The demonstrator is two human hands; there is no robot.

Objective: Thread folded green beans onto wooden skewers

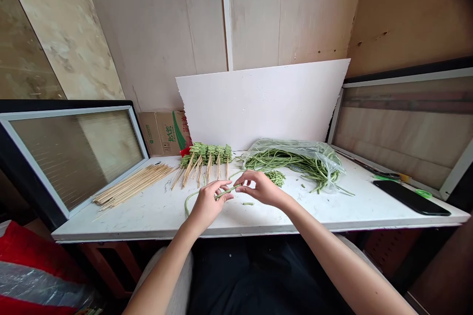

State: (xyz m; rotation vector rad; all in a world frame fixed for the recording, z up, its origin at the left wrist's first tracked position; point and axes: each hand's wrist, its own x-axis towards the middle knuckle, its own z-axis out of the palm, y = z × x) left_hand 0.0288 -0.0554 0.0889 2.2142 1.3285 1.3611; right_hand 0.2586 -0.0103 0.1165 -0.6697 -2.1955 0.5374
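A long green bean [227, 191] stretches between my two hands just above the white table. My left hand [210, 202] is closed around it, and the bean's tail curls down to the table at the left. At the bean's other end, my right hand [258, 187] pinches it between thumb and fingers. One short cut bean piece [249, 203] lies below my right hand. Behind that hand sits a small heap of cut bean pieces [276, 177]. Farther back are stacked skewers of bean pieces [209, 152], their sticks pointing toward me.
Bare bamboo skewers [135, 184] lie in a pile at the left. A clear plastic bag [291, 150] of long beans is at the back right. A black phone [410, 197] and scissors [384, 172] rest at the right. Framed panels [77, 152] stand at both sides; a cardboard box [160, 133] is behind.
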